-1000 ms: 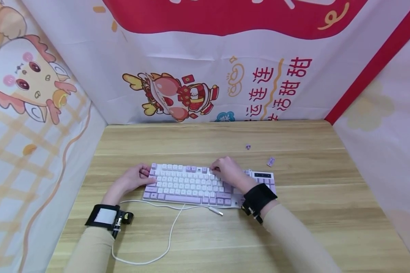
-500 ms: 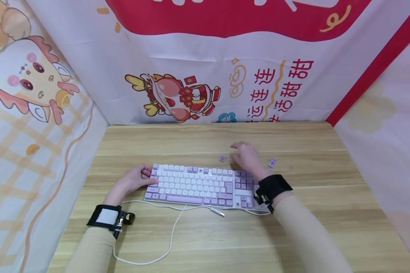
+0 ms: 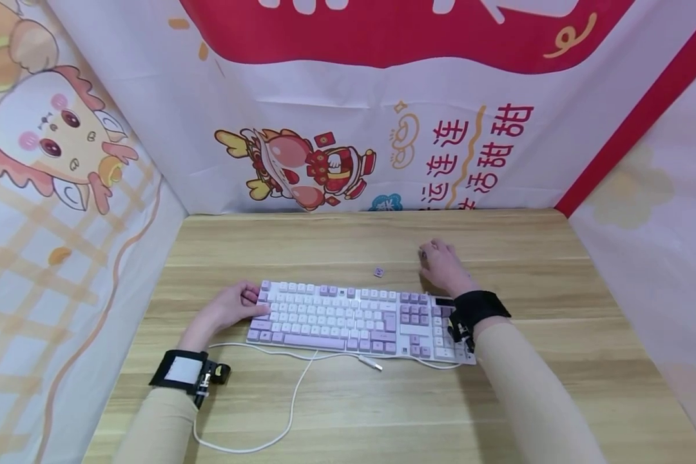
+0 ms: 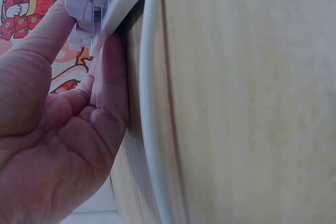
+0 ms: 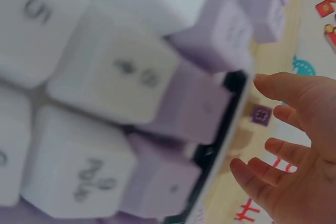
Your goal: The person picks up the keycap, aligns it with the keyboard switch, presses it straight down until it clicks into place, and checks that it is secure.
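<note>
A white and lilac keyboard [image 3: 336, 319] lies across the table. My left hand [image 3: 232, 304] holds its left end, thumb on the top side and fingers beneath, as the left wrist view shows. Behind the keyboard, my right hand [image 3: 445, 267] reaches over the tabletop with loosely bent, spread fingers. A small purple keycap [image 5: 261, 114] is close to its thumb and index finger in the right wrist view; whether they touch it I cannot tell. Farther left, another loose purple keycap [image 3: 379, 272] rests on the table. One spot [image 3: 341, 292] in the keyboard's top row looks dark.
A white cable [image 3: 290, 412] loops in front of the keyboard, with its USB plug [image 3: 371, 363] near the keyboard's front edge. Printed cloth [image 3: 336, 90] stands around the wooden table [image 3: 354, 412] at the back and sides.
My right hand has left the keyboard's top row and moved back and right. A keycap now lies behind the keyboard where none showed a second ago. My left hand stays put.
</note>
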Available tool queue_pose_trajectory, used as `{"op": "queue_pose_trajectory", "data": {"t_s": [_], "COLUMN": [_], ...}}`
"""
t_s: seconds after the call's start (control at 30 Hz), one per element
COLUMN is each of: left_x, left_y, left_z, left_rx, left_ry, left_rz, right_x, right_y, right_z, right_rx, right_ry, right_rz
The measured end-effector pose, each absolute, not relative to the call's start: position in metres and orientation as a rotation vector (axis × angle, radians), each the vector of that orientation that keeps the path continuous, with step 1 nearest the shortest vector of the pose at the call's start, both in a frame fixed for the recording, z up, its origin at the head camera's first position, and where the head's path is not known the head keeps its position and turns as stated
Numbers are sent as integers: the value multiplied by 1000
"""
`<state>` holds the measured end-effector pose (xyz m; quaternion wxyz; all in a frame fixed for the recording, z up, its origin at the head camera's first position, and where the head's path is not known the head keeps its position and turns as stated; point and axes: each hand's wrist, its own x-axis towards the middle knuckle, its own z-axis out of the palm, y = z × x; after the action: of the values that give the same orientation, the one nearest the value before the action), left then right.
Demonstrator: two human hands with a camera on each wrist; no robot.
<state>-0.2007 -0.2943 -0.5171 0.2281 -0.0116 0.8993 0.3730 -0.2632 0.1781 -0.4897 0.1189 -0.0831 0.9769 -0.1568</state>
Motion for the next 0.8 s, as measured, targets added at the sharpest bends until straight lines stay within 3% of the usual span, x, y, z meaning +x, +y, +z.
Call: {"op": "queue_pose_trajectory", "data": {"t_s": [0.3,0.8], "left_x": [-201,-202], "left_y": [-293,-295], "left_z": [-516,-520], "left_rx": [-43,-48], "left_ry": [2456,2456], "left_rz": [1061,1056], "right_x": [-265,-263], "right_y": [177,157], "right_z": [-496,-490], "right_rx": [-454,-484], "right_ry": [2937,2860], "right_rz": [-341,-433]}}
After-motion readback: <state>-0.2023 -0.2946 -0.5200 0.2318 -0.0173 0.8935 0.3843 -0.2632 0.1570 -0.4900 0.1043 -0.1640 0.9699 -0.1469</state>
